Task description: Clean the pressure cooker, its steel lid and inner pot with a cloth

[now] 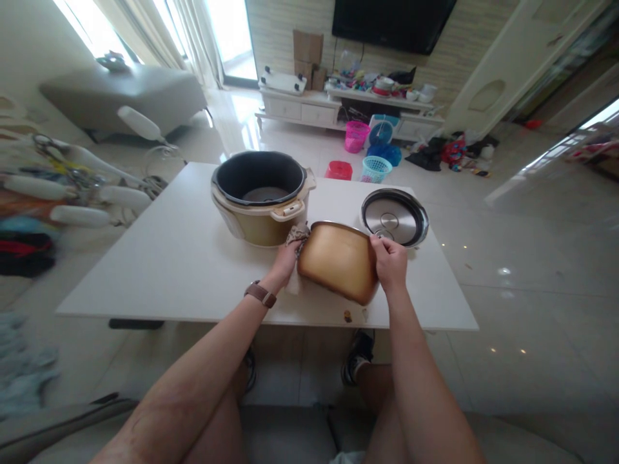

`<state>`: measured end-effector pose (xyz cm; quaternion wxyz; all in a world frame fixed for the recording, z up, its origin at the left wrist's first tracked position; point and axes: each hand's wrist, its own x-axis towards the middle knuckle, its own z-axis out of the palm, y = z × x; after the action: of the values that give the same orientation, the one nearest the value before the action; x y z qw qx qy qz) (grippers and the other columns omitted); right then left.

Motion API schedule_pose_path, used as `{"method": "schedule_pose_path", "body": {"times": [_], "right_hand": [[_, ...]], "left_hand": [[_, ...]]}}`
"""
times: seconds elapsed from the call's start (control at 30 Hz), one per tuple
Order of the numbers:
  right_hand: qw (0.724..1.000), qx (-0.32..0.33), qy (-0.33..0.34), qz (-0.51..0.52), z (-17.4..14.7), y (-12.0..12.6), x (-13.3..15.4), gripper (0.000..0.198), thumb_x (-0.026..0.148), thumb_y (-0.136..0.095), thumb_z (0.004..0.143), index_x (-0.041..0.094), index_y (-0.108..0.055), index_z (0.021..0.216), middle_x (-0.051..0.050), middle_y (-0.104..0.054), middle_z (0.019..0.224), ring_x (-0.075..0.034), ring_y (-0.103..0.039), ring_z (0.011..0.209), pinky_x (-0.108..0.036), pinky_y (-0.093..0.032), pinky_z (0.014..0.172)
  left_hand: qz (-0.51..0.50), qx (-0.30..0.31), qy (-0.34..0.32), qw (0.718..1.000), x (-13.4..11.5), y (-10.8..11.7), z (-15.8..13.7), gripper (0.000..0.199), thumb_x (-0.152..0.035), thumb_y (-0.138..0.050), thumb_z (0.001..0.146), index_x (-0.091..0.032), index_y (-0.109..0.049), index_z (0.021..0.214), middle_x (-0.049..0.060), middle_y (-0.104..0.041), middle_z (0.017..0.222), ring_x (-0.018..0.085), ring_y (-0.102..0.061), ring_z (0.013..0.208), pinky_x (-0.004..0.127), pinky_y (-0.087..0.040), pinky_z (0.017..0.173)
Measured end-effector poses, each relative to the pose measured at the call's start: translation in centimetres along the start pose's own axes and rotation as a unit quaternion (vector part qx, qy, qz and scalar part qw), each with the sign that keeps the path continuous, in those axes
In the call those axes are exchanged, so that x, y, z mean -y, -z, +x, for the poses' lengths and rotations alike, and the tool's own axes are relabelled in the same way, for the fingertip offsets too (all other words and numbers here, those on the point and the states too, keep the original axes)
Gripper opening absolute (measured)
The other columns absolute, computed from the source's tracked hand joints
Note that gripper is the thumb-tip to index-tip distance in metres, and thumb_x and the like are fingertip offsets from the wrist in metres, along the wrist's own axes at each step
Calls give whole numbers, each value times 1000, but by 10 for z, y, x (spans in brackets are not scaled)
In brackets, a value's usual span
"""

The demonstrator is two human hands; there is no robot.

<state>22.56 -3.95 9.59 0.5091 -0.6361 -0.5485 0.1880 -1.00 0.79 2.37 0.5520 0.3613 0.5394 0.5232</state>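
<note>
A gold-brown inner pot [338, 261] is held tilted above the near part of the white table, its outer wall towards me. My right hand [391, 261] is closed on the pot's right rim. At the pot's left side, my left hand [286, 259] is closed on a crumpled patterned cloth [298, 233], which touches the pot. Behind my left hand stands the open cooker body [261, 216], cream and gold with a dark inside. A round lid [394, 216] lies with its metal inner side up at the right, just beyond my right hand.
The white table [159, 258] has small brown bits [347, 316] near its front edge. Beyond it stand a red stool [339, 170], a light-blue basket [376, 169] and a pink basket [356, 136]. White padded rods [80, 216] crowd the left side.
</note>
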Motion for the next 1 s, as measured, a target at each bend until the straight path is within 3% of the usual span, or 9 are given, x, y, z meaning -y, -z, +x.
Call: {"method": "schedule_pose_path", "body": {"times": [0.17, 0.33, 0.43, 0.7, 0.87, 1.0], "right_hand": [[994, -29, 8, -105, -2, 2, 19, 62, 63, -69, 84, 24, -33, 53, 6, -28, 55, -11, -29, 59, -31, -23, 59], [998, -23, -20, -54, 0, -2, 5, 70, 74, -68, 82, 24, -31, 52, 6, -24, 54, -10, -25, 57, -31, -20, 55], [999, -22, -35, -21, 1, -3, -5, 70, 76, -68, 82, 24, -32, 51, 6, -25, 53, -10, -25, 56, -31, -19, 53], [997, -13, -65, 36, 4, -2, -16, 70, 75, -70, 79, 24, -31, 51, 6, -24, 54, -9, -23, 55, -31, -17, 52], [997, -9, -63, 54, 5, 0, -25, 69, 74, -71, 80, 24, -32, 52, 6, -24, 56, -9, -24, 56, -30, -17, 53], [996, -1, -55, 63, 4, 0, -27, 71, 76, -70, 78, 24, -30, 52, 6, -24, 56, -9, -23, 56, -30, -17, 53]], "left_hand": [[39, 32, -123, 991, -11, -8, -21, 38, -35, -64, 85, -14, -81, 112, 11, -79, 126, 33, -67, 127, 47, -45, 117], [71, 66, -253, 963, -20, -2, -37, 44, -34, -69, 88, -18, -77, 128, 10, -75, 136, 32, -63, 135, 44, -42, 123], [117, 81, -294, 945, -22, 3, -40, 49, -34, -72, 88, -19, -75, 134, 9, -71, 142, 33, -62, 137, 44, -42, 123], [33, 98, -198, 975, -24, -1, -23, 45, -37, -71, 87, -17, -78, 126, 9, -74, 138, 33, -63, 136, 45, -41, 123], [-14, 62, -99, 993, -21, -1, -15, 45, -39, -73, 77, -13, -82, 112, 10, -80, 121, 35, -69, 124, 48, -49, 115], [-33, 24, -42, 998, -12, 2, -11, 44, -42, -73, 75, -14, -82, 108, 11, -81, 119, 35, -70, 122, 48, -50, 113]]}}
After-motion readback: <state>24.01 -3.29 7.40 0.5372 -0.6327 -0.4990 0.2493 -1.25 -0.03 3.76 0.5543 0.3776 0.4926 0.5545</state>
